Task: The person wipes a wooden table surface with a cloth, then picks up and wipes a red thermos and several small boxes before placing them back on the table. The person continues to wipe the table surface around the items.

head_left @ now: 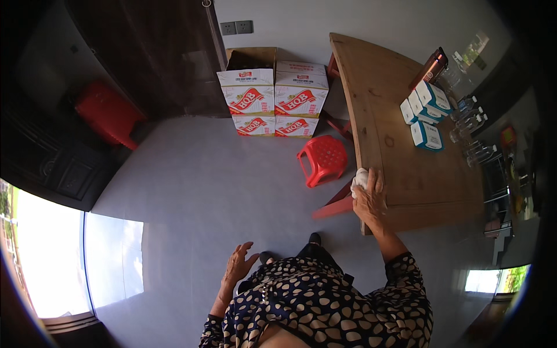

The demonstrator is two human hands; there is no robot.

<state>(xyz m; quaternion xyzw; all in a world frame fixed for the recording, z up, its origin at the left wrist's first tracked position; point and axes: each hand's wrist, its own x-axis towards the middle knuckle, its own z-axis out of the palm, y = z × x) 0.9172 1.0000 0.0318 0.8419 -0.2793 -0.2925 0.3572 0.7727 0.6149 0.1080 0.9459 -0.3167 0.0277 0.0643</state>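
Observation:
My right hand (370,198) presses a crumpled white cloth (360,180) against the near left edge of a wooden table (400,168). Its fingers wrap over the cloth, and part of the cloth bulges out past the table's edge. Away from the table, my left hand (237,265) hangs in the air beside my body. Nothing is in it, and its fingers are apart.
Tissue packs (426,136), clear bottles (481,153) and a dark red flask (430,66) stand along the table's right side. A red stool (325,159) is left of the table. Stacked cartons (252,98) stand by the wall; red chairs (107,113) lean left.

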